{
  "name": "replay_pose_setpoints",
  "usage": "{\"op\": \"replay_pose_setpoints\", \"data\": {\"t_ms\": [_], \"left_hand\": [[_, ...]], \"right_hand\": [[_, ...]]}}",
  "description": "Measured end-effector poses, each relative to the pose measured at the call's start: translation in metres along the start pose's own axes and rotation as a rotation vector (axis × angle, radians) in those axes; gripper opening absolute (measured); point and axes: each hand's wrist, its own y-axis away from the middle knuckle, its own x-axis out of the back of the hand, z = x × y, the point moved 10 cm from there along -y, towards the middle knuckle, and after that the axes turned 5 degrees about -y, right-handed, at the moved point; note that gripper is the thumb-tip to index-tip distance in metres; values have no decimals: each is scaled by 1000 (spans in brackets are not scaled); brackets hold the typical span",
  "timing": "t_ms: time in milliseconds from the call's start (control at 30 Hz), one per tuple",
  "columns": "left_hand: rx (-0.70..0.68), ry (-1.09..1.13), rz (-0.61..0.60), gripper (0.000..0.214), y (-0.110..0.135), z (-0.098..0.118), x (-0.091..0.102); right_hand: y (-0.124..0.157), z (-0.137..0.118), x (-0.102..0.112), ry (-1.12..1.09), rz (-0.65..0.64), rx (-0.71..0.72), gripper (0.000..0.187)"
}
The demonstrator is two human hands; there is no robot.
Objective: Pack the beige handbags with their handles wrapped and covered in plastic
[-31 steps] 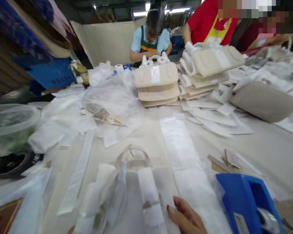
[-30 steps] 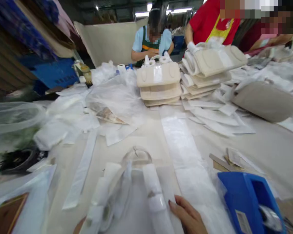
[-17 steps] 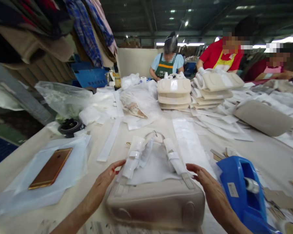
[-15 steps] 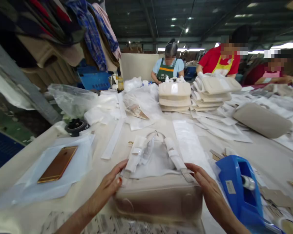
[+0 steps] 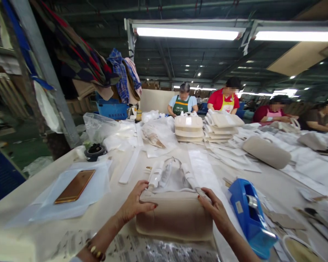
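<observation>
A beige handbag [image 5: 177, 218] stands in front of me at the near side of the table, its handle straps wrapped in white padding [image 5: 155, 174]. My left hand [image 5: 138, 200] grips its upper left corner, thumb on the front face and fingers over the top edge. At the upper right corner my right hand [image 5: 213, 205] holds the bag with the fingers on top and along the side. Under the bag lies a clear plastic sheet with dark print [image 5: 142, 249]. A small gold-coloured metal piece [image 5: 149, 167] shows beside the left strap.
Right of the bag stands a blue tape dispenser [image 5: 247, 214]. A brown phone [image 5: 75, 186] lies on white sheets [image 5: 98, 182] at left. Farther back are stacked beige bags [image 5: 189, 127], plastic wrap [image 5: 98, 127] and a lying bag [image 5: 266, 152]. Several co-workers sit across the table.
The camera view has tilted up. My left thumb has come down onto the bag's front, and my right fingers now rest over its top corner. The bag stands more upright.
</observation>
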Motion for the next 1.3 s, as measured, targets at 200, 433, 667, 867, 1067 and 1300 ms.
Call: {"op": "replay_pose_setpoints", "data": {"t_ms": [200, 433, 667, 867, 1067, 1300], "left_hand": [[75, 84, 61, 31, -1, -1, 2], [268, 288, 16, 38, -4, -17, -12], [350, 328, 43, 37, -7, -27, -21], [415, 206, 127, 39, -14, -56, -25], [488, 25, 131, 39, -21, -78, -25], [492, -86, 76, 37, -23, -80, -26]], "right_hand": [[-4, 16, 1, -123, -15, -79, 59], [-7, 31, -11, -198, -118, -173, 45], [-7, 31, -14, -162, -78, -193, 41], [-15, 53, -15, -61, -23, -239, 44], [-23, 66, -15, 129, -12, -295, 44], [-30, 63, -19, 199, -120, -328, 46]]}}
